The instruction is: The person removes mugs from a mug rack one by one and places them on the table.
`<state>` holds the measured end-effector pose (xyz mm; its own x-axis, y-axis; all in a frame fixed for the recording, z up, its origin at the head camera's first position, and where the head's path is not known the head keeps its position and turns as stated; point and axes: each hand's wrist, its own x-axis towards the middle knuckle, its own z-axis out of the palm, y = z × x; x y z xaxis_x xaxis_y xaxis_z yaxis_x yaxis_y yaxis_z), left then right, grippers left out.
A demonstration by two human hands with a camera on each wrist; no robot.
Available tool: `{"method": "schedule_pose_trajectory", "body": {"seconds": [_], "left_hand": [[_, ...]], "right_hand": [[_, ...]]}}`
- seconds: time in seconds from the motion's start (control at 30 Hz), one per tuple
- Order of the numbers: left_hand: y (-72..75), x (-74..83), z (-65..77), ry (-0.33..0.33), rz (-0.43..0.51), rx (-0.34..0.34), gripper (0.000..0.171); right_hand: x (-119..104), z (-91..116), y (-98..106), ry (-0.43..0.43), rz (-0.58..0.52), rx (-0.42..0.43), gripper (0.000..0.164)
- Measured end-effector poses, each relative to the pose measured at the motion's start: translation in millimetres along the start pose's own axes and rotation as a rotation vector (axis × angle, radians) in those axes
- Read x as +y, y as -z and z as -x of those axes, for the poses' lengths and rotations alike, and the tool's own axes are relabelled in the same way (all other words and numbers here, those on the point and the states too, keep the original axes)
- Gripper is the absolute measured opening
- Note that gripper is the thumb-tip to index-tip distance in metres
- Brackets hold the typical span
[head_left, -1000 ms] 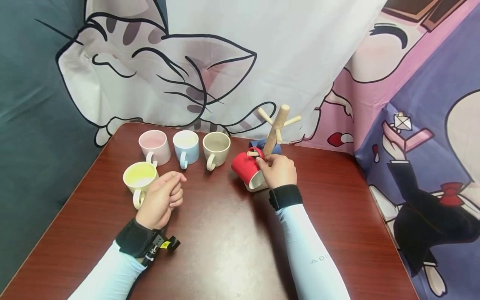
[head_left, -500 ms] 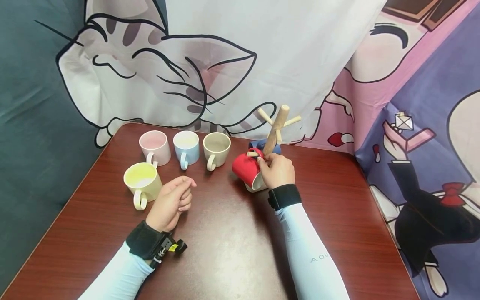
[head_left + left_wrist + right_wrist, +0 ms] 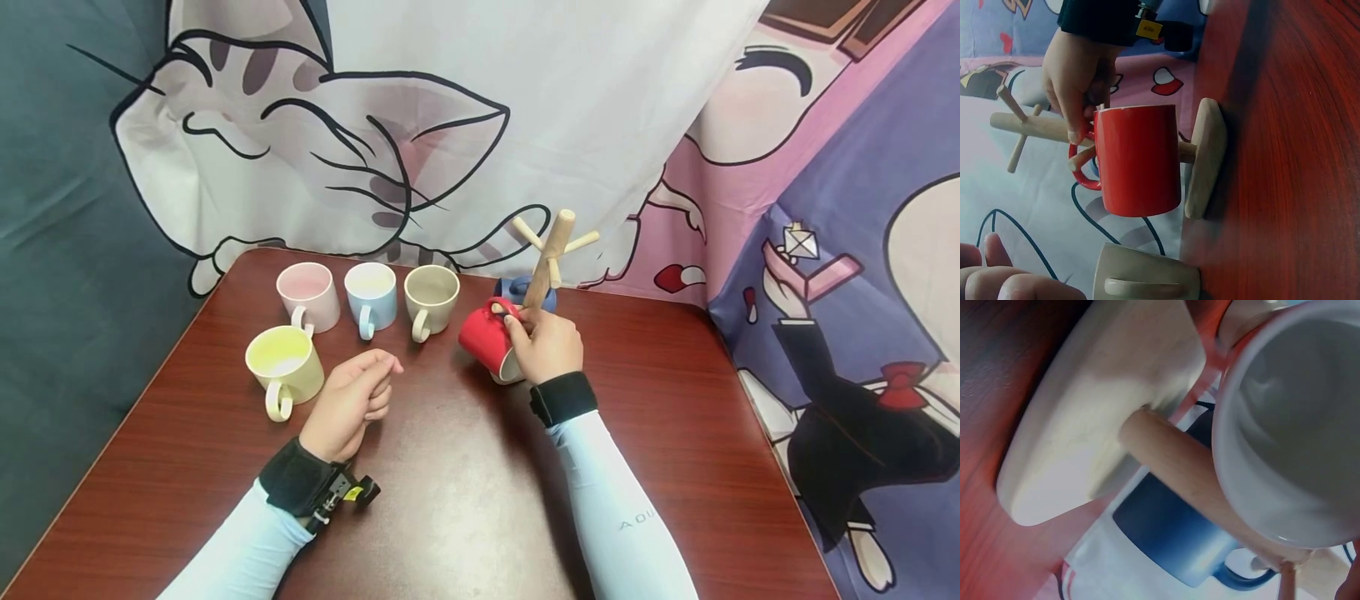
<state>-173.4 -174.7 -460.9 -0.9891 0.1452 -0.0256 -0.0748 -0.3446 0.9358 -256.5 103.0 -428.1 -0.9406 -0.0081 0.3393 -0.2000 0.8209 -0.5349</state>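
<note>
Fingers of the right hand (image 3: pixel 552 346) pinch a red mug (image 3: pixel 483 337), partly hiding the mug tree (image 3: pixel 557 239); left hand (image 3: pixel 348 405) loosely curled, woodgrain table (image 3: pixel 457 492) below, printed curtain (image 3: pixel 600 92) beyond.

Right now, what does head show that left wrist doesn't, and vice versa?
Head only: the pale yellow mug, the pink mug and the light blue mug.
Left wrist only: where the round wooden post enters the thick wooden base.
Both: that post, the red cylindrical mug, the right hand at its handle, the beige mug, and the left hand (just fingers in left wrist). Dark blue mug: partly hidden in head, at most a sliver in left wrist.
</note>
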Motion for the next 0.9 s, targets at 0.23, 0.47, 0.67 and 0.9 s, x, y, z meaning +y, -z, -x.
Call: {"method": "schedule_pose_trajectory", "body": {"seconds": [0.23, 0.47, 0.67, 0.9], "left_hand": [[-4.9, 2.9, -2.5, -0.014, -0.037, -0.018, 0.022], [-7.0, 8.8, -5.9, -0.017, -0.092, -0.018, 0.021], [-11.1, 14.0, -12.2, -0.008, -0.209, 0.021, 0.021], [-18.4, 16.6, -18.2, 0.000, -0.463, -0.011, 0.032]], "right_hand": [[-8, 9, 1, 0.058, -0.040, -0.014, 0.027], [-15, 24, 2, 0.165, -0.038, -0.022, 0.024], [-21, 39, 3, 0.282, -0.017, -0.055, 0.024], [-24, 53, 6, 0.412, -0.030, -0.094, 0.028]]}}
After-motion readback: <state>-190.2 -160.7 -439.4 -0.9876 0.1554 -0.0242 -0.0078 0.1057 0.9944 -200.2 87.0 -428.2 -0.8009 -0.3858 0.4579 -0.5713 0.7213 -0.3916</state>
